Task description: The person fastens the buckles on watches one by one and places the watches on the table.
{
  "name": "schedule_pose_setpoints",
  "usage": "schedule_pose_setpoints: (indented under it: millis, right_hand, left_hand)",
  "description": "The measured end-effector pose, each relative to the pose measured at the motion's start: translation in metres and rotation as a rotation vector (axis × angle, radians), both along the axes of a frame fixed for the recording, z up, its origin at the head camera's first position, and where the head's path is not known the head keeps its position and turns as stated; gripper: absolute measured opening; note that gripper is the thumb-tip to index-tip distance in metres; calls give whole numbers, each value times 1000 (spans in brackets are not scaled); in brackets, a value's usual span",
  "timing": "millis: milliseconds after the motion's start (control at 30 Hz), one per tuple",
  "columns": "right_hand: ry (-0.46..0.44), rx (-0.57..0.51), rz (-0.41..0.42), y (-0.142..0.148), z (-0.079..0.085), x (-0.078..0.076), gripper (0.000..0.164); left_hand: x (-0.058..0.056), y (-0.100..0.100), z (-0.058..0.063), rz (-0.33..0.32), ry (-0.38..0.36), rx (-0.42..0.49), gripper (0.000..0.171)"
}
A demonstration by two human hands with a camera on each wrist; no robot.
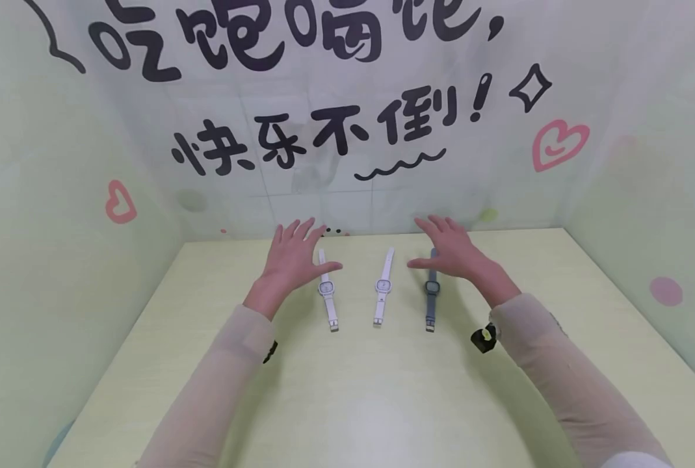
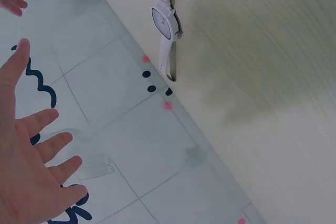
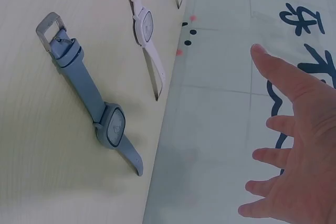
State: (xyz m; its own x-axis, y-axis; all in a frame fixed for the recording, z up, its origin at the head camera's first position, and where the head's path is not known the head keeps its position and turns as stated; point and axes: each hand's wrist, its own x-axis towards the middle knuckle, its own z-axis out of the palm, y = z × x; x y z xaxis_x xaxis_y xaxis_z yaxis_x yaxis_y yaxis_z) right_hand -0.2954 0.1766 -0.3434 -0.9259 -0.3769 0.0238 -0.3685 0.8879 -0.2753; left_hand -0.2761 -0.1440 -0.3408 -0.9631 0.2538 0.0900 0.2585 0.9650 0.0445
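Three wristwatches lie face up in a row on the table. In the head view a pale wristwatch is at the left, a white wristwatch in the middle and a blue-grey wristwatch at the right. My left hand hovers by the left watch, fingers spread and holding nothing. Over the upper strap of the blue-grey watch is my right hand, also spread and without a hold. The right wrist view shows the blue-grey watch apart from the right hand, its buckle toward the upper left.
The light wooden table meets a back wall covered with a printed sheet of dark characters. Side walls with pink hearts and coloured dots stand left and right. Both forearms wear pale sleeves, with dark devices at the wrists.
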Motion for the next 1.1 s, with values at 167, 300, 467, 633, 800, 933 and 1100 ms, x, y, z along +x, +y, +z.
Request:
schedule_pose_setpoints:
  millis: [167, 300, 467, 633, 800, 933, 1100]
  right_hand:
    - [-5, -39, 8, -1, -3, 0, 95]
    - [-14, -71, 10, -2, -2, 0, 93]
    - [-18, -94, 11, -7, -1, 2, 93]
    - [-31, -94, -3, -11, -3, 4, 91]
    - [-55, -96, 0, -14, -6, 2, 88]
    - [-80, -104, 7, -17, -10, 1, 86]
    - [-86, -97, 21, -21, -13, 2, 85]
  left_hand:
    - [1, -1, 0, -16, 8, 4, 84]
    - [1, -1, 0, -23, 3, 2, 80]
    - [1, -2, -2, -33, -14, -4, 77]
    - [3, -3, -4, -44, -28, 8, 75]
    - [4, -2, -7, -51, -53, 10, 72]
    - [5, -1, -10, -58, -87, 23, 70]
    - [9, 0, -12, -65, -118, 33, 68]
